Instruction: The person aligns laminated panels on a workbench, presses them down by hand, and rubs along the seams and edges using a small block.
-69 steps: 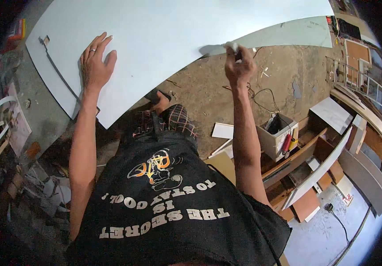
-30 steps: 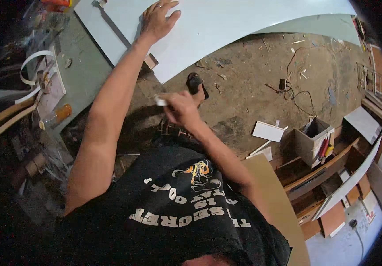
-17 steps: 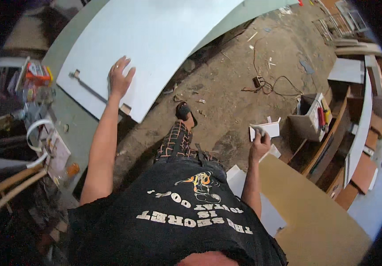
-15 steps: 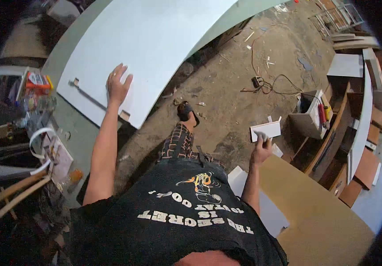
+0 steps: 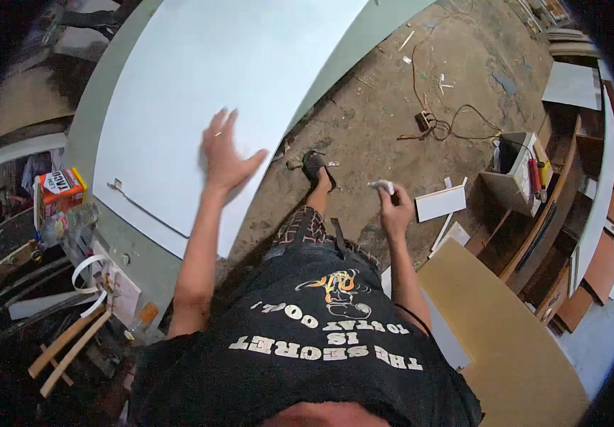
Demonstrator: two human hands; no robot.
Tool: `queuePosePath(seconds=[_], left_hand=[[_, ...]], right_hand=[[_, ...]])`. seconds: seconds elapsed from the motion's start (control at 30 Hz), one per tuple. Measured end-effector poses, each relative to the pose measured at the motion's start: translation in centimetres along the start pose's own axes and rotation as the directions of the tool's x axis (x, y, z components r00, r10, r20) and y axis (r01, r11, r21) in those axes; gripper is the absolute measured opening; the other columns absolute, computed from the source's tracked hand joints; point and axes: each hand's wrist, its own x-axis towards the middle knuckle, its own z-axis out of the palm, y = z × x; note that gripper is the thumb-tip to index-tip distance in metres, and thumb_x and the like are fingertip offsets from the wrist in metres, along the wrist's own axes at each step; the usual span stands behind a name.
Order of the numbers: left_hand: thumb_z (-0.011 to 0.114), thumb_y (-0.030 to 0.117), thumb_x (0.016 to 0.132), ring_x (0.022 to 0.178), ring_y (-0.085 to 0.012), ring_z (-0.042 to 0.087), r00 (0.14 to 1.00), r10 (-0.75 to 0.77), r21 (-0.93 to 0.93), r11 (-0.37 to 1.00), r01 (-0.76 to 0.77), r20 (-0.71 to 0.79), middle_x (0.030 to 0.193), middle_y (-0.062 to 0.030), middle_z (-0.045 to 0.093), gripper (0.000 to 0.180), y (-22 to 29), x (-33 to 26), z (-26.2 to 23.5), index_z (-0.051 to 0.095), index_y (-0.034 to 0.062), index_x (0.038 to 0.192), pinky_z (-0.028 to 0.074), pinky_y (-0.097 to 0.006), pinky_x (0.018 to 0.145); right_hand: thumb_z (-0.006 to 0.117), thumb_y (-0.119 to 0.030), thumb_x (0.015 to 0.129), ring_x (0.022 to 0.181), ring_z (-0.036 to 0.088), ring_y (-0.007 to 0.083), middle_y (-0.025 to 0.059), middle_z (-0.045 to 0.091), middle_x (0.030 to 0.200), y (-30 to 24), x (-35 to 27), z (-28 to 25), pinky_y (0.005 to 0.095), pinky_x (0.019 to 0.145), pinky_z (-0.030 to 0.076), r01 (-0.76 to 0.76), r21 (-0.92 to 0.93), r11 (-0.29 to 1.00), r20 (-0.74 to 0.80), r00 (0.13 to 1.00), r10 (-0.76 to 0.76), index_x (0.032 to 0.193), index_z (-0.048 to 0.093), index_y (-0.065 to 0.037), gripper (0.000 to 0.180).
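Note:
A large white panel (image 5: 171, 92) lies on the greenish worktop at the upper left. Over its right part my left hand (image 5: 227, 158) is spread, fingers apart, holding nothing; whether the palm touches the surface I cannot tell. A thin dark strip (image 5: 151, 211) runs across the panel's near end, with a small light piece at its far left end. Out over the floor, my right hand (image 5: 396, 210) pinches a small whitish wad (image 5: 382, 186), perhaps cloth, between thumb and fingers.
Left of the worktop (image 5: 132, 249) are an orange-and-white can (image 5: 60, 192), a plastic bottle and wooden sticks (image 5: 72, 349). To the right stand a box with tools (image 5: 513, 174), an open wooden cabinet frame (image 5: 545, 220) and a tan board (image 5: 506, 320). A cable (image 5: 456, 124) lies on the floor.
My left hand has shifted rightward and nearer on the panel, its fingers spreading. My right hand has moved left and up with the whitish wad. The whole view has shifted a little.

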Motion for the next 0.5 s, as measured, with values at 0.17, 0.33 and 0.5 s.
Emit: queuePosePath(seconds=[0.17, 0.33, 0.5], left_hand=[[0.082, 0.042, 0.069, 0.151, -0.039, 0.02, 0.982, 0.188, 0.093, 0.978, -0.189, 0.018, 0.16, -0.0207, 0.026, 0.107, 6.5, 10.5, 4.5, 0.029, 0.0121, 0.157, 0.015, -0.054, 0.123], [0.083, 0.043, 0.066, 0.152, -0.0391, 0.018, 0.941, 0.338, 0.178, 0.926, -0.333, 0.004, 0.161, -0.0213, 0.025, 0.114, 7.9, 21.4, 7.3, 0.025, 0.014, 0.159, 0.014, -0.056, 0.123], [0.069, 0.041, 0.089, 0.133, -0.0411, 0.049, 0.852, 0.307, 0.071, 0.949, -0.307, -0.423, 0.141, -0.0178, 0.056, 0.06, 10.4, 31.0, 9.6, 0.057, 0.0081, 0.138, 0.038, -0.05, 0.113]], right_hand=[[0.074, -0.011, 0.091, 0.086, 0.065, 0.0127, 0.0037, 0.07, 0.094, -1.5, 5.6, -1.7, 0.0278, 0.078, 0.051, -0.05, 0.037, 0.998, -0.129, 0.99, 0.054, 0.104, 0.072, 0.0, 0.017], [0.071, -0.006, 0.093, 0.091, 0.065, 0.0128, 0.0064, 0.07, 0.099, -0.7, 5.2, -3.7, 0.0279, 0.084, 0.051, -0.076, 0.046, 0.996, -0.219, 0.972, 0.084, 0.107, 0.07, 0.002, 0.016], [0.072, -0.005, 0.093, 0.094, 0.065, 0.0145, 0.0074, 0.071, 0.103, 0.4, 3.4, -4.5, 0.029, 0.086, 0.052, -0.179, 0.111, 0.978, -0.296, 0.933, 0.204, 0.11, 0.068, 0.004, 0.019]])
